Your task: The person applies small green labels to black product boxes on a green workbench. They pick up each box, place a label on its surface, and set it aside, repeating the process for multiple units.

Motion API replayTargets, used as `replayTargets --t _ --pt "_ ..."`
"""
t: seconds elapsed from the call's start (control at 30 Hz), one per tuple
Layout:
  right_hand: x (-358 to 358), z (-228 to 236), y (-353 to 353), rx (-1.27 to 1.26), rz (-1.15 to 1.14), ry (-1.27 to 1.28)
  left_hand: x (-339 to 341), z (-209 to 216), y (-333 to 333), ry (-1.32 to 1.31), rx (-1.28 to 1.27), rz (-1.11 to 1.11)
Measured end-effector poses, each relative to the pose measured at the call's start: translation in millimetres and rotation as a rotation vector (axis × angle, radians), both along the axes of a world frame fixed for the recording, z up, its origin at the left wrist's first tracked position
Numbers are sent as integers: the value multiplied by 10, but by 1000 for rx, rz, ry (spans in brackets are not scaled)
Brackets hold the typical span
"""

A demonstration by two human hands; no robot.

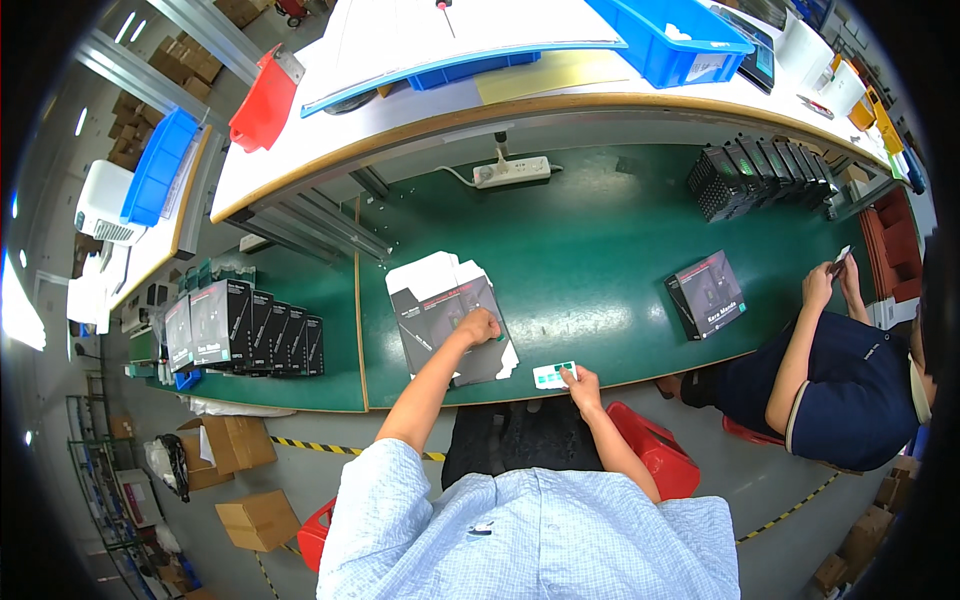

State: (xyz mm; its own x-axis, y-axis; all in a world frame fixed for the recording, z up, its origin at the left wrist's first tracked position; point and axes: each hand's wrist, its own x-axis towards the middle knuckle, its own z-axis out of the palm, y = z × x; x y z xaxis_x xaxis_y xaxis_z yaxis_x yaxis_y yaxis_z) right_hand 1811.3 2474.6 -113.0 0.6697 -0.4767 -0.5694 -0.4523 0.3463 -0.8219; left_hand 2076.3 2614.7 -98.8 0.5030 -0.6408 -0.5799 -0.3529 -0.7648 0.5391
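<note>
A flattened dark carton with white flaps lies on the green bench mat in front of me. My left hand rests on its right part, fingers curled in and pressed together. A small green patch shows beside those fingertips; whether it is a loose sticker or print on the carton I cannot tell. Right of the carton, by the bench's front edge, my right hand grips a small white sheet of green stickers, thumb on top.
A closed dark box stands to the right, and several more boxes line the left. Black units sit at the back right below a raised shelf. A power strip lies at the back. A co-worker sits at right.
</note>
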Motion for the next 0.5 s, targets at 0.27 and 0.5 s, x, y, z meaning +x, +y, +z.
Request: replayTargets --t 0.27,0.5 --pt "-3 22 -12 10 12 -3 -92 135 -39 -149 21 -4" --pt "-12 24 -35 17 23 11 -262 425 -103 -223 15 64"
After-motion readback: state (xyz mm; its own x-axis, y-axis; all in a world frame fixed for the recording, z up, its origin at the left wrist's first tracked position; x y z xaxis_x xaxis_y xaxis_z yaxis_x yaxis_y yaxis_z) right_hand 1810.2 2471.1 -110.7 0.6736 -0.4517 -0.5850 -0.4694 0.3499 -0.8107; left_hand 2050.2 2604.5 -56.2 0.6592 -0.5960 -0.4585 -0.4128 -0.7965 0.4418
